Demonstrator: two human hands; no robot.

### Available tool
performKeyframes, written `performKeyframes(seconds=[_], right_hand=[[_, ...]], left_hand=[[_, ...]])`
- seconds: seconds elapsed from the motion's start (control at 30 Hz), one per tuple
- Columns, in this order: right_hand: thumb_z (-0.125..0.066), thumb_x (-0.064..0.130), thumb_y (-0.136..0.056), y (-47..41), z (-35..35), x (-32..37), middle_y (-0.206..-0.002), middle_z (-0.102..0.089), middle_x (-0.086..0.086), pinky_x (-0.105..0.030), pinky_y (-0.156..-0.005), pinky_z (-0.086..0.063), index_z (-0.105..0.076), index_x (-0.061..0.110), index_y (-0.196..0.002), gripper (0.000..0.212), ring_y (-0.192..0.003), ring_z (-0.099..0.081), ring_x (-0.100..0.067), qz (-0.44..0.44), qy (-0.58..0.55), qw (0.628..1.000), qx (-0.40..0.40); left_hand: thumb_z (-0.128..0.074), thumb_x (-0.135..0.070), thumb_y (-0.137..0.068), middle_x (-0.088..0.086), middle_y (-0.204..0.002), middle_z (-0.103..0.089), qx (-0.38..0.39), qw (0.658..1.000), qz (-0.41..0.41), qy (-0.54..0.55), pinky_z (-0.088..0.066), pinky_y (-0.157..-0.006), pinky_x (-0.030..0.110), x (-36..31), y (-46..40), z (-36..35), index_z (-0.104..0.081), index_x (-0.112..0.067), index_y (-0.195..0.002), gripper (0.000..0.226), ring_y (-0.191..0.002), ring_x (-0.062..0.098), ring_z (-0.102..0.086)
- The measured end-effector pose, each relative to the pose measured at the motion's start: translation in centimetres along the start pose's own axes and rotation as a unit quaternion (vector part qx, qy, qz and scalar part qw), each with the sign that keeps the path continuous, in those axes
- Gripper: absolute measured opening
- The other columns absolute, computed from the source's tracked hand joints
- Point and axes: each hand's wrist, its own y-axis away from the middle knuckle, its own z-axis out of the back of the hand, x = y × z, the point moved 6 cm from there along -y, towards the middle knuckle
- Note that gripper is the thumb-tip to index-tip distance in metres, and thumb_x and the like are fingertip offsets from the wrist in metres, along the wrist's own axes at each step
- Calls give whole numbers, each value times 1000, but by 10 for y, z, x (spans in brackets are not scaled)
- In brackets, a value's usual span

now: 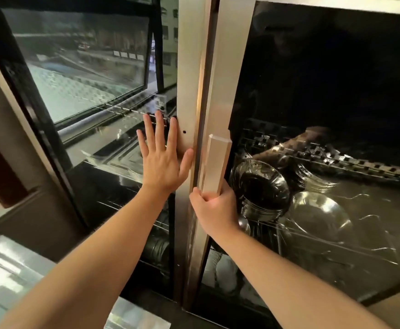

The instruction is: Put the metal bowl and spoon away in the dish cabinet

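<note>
A steel dish cabinet with two glass doors fills the view. My left hand (pixel 163 157) lies flat, fingers spread, on the left door's frame (pixel 186 96) and glass. My right hand (pixel 212 205) grips the lower end of the right door's vertical metal handle (pixel 218 162). Behind the right glass door (pixel 336 91) a stack of metal bowls (pixel 260 188) leans on a wire rack, and a single metal bowl (pixel 317 214) lies beside it. A spoon bowl (pixel 243 223) shows just under the stack. Both doors look shut or nearly so.
White dishes (pixel 225 271) sit on a lower shelf behind the glass. A wire rack (pixel 336 155) spans the right compartment. The left glass reflects a window. A shiny steel surface (pixel 16 276) lies at the lower left, beside the cabinet.
</note>
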Motion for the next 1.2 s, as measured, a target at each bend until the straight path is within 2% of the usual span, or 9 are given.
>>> performKeyframes(seconds=[0.13,0.3,0.53,0.63,0.87,0.93,1.0,1.1,1.2], right_hand=[[-61,36,-68,-9,-1,1,-79,-69,28,-11,-55,-51,-57,65,-93,38,-70,-70,0,25,-20,999,-13],[-63,22,-70,-18,-2,-5,-67,-68,16,-7,-56,-49,-60,40,-82,22,-66,-68,1,31,-10,999,-21],[-62,27,-69,-17,-2,-4,-70,-67,33,-6,-56,-50,-61,58,-85,34,-70,-67,6,21,4,1000,-22],[-63,21,-71,-17,-1,-5,-72,-63,42,-3,-55,-47,-59,46,-78,26,-69,-65,13,20,6,1000,-20],[-62,27,-74,-12,-1,0,-76,-67,33,-4,-52,-47,-61,52,-85,28,-70,-67,8,-15,5,1000,12],[-65,33,-76,-9,0,-1,-76,-70,27,-10,-58,-53,-61,58,-88,29,-72,-69,4,-33,14,999,36],[-69,40,-77,-7,3,-2,-76,-72,18,-26,-67,-60,-63,48,-95,21,-70,-70,-2,-59,32,996,57],[-74,56,-71,-6,7,1,-89,-74,17,-37,-83,-60,-63,42,-112,45,-86,-70,-3,-99,62,986,117],[-75,70,-56,-3,16,16,-106,-72,16,-40,-91,-56,-59,42,-114,66,-100,-67,-9,-134,117,961,211]], left_hand=[[-25,-55,-98,19,-164,1,-32,999,-11,-7,0,-119,63,2,-4,-9,4,-18,-158,77,-151,37,12],[-26,-51,-97,23,-162,-3,-51,998,-13,-20,-2,-119,63,4,-3,-15,3,-14,-158,77,-150,38,12],[-28,-53,-98,25,-162,-6,-26,999,-13,-41,-4,-120,62,0,-2,-6,0,-12,-158,78,-150,38,11],[-31,-53,-98,24,-163,-7,-7,999,-5,-52,-7,-120,62,-3,-2,-1,-5,-11,-159,78,-151,39,8],[-38,-55,-99,19,-165,-9,45,998,8,-38,-11,-123,54,-15,-1,29,-13,-13,-158,77,-153,38,-1],[-39,-57,-98,16,-166,-9,67,997,19,-24,-13,-122,52,-19,-1,39,-13,-15,-158,77,-153,36,-2],[-40,-58,-97,12,-166,-10,87,995,41,4,-13,-121,47,-22,-3,51,-14,-19,-157,76,-153,32,-4],[-44,-57,-96,7,-162,-22,107,989,76,70,-29,-117,46,-30,-9,72,-22,-22,-153,70,-149,27,-23],[-48,-53,-95,3,-146,-44,103,985,81,111,-47,-103,44,-46,-22,99,-34,-24,-144,59,-130,22,-49]])
